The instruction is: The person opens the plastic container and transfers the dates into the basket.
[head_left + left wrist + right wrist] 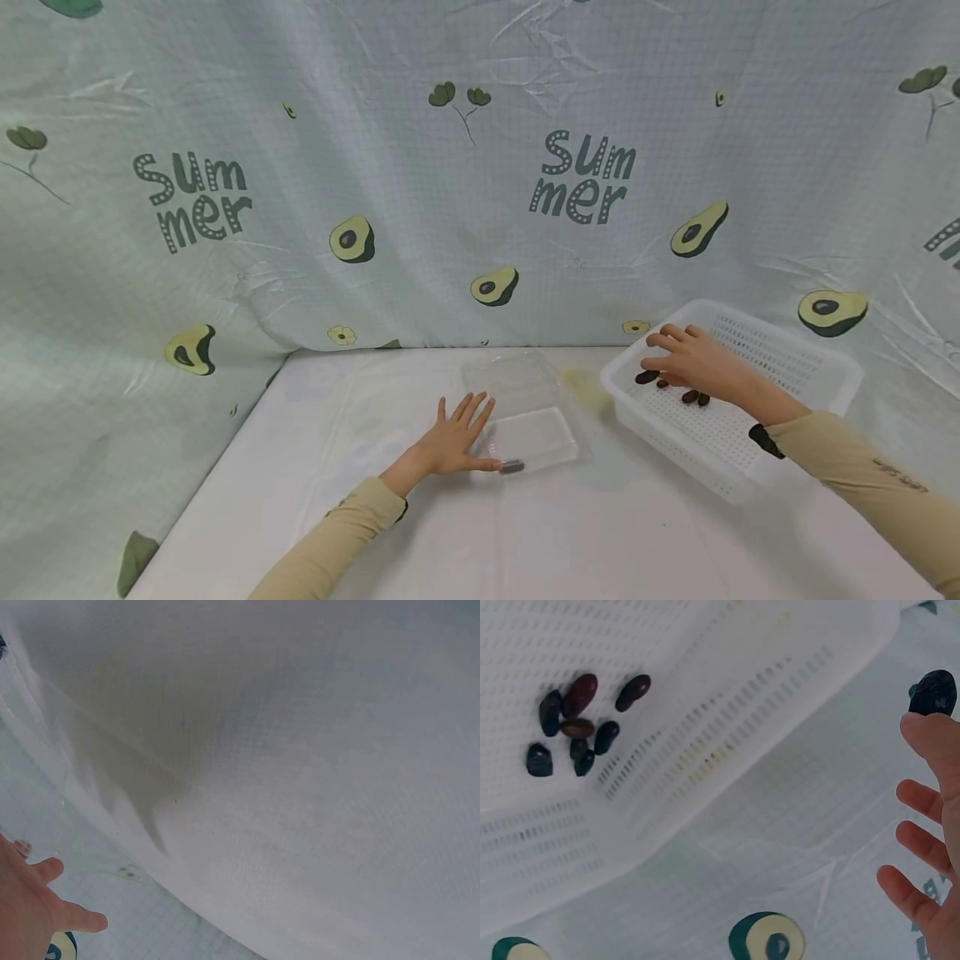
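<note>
My right hand [701, 365] is over the white perforated basket [840, 367], its thumb and a finger pinching a dark oval grape [934, 693]. Below it, several more dark grapes [580, 695] lie loose on the basket floor, some black, some reddish brown. My left hand [450, 437] has its fingers spread straight over the left side of a clear plastic clamshell box [534, 435]. By its thumb tip is a small dark oblong thing [512, 467] at the box's near wall. Only part of the left hand shows in the left wrist view.
The box's clear lid [510, 375] lies folded back behind it. A pale cloth [360, 533] covers the table. Behind the table hangs a curtain [420, 183] printed with avocados and lettering. The basket stands at the right, its far corner near the curtain.
</note>
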Demonstrator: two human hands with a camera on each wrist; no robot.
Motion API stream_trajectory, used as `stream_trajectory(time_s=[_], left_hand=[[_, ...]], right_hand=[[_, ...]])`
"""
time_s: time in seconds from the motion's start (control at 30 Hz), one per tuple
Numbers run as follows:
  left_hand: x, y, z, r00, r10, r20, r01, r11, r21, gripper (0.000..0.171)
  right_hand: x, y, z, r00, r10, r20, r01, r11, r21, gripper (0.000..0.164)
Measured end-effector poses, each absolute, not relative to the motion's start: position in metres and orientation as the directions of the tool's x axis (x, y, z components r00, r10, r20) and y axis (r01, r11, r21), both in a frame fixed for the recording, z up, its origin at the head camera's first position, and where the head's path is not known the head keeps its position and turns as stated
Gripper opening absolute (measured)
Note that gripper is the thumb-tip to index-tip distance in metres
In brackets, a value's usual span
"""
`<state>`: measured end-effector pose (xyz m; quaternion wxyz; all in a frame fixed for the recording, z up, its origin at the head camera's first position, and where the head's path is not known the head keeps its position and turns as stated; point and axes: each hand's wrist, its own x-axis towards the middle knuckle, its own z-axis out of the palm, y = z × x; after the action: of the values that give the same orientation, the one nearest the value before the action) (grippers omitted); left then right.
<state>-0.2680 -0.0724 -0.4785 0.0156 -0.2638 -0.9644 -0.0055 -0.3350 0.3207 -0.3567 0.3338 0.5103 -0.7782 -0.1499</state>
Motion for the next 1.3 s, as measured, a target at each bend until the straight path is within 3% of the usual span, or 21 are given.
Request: stream_trajectory(time_s=[0.13, 0.23, 0.3, 0.4, 0.5, 0.8, 1.1, 1.3], left_hand=[[-0.267, -0.073, -0.478, -0.861, 0.507, 0.032, 0.507, 0.862, 0.001, 0.098], [-0.267, -0.073, -0.477, -0.86, 0.51, 0.034, 0.51, 0.86, 0.002, 0.098], [-0.267, -0.073, -0.477, -0.859, 0.511, 0.035, 0.511, 0.859, -0.004, 0.098], [-0.267, -0.073, -0.477, -0.858, 0.513, 0.039, 0.513, 0.858, -0.01, 0.098], [-0.267, -0.073, -0.477, -0.857, 0.514, 0.042, 0.514, 0.858, -0.013, 0.098], [-0.267, -0.073, -0.476, -0.857, 0.514, 0.042, 0.514, 0.858, -0.02, 0.098], [-0.268, -0.073, -0.479, -0.855, 0.517, 0.047, 0.517, 0.856, -0.016, 0.099], [-0.265, -0.073, -0.477, -0.85, 0.523, 0.062, 0.523, 0.852, -0.022, 0.101]], right_hand=[[-0.342, 0.339, -0.355, -0.274, -0.867, 0.416, -0.704, 0.476, 0.527, 0.038], [-0.348, 0.353, -0.354, -0.287, -0.853, 0.437, -0.691, 0.5, 0.522, 0.018], [-0.351, 0.36, -0.353, -0.296, -0.844, 0.447, -0.676, 0.516, 0.526, 0.012], [-0.356, 0.369, -0.351, -0.336, -0.819, 0.464, -0.647, 0.559, 0.518, 0.016], [-0.361, 0.376, -0.352, -0.395, -0.784, 0.478, -0.612, 0.613, 0.5, 0.038], [-0.378, 0.388, -0.365, -0.504, -0.702, 0.503, -0.533, 0.711, 0.458, 0.031], [-0.383, 0.38, -0.378, -0.683, -0.637, 0.357, -0.498, 0.764, 0.409, 0.027], [-0.388, 0.376, -0.388, -0.71, -0.619, 0.335, -0.479, 0.774, 0.414, 0.027]])
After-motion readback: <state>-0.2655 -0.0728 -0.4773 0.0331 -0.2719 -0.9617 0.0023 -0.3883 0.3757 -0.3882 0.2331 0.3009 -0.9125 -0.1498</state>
